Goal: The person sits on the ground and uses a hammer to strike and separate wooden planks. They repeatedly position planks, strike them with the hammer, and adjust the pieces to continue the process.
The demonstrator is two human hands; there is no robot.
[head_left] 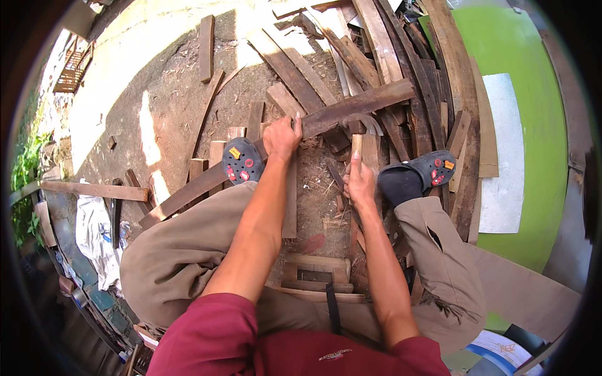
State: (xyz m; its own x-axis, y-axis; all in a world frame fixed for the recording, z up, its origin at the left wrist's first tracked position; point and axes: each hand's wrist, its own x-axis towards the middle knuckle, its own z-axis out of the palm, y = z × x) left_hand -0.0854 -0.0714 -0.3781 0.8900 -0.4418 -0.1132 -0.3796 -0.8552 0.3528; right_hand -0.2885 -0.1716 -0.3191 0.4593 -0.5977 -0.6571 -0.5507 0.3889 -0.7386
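Note:
My left hand (283,135) is closed around a long dark wooden plank (338,111) that slants from the lower left up to the right across my front. Wrapped round the wooden handle of a claw hammer (357,143), my right hand (360,182) sits just below the plank. The hammer's head is up at the plank's lower edge, its curved claw pointing right; whether it touches the wood I cannot tell.
Loose planks (295,72) lie ahead, with a taller stack of boards (451,56) at the right beside a green panel (533,125). My clogs (243,161) flank the work. A white cloth (95,232) lies at left, and a small wooden frame (316,262) is between my legs.

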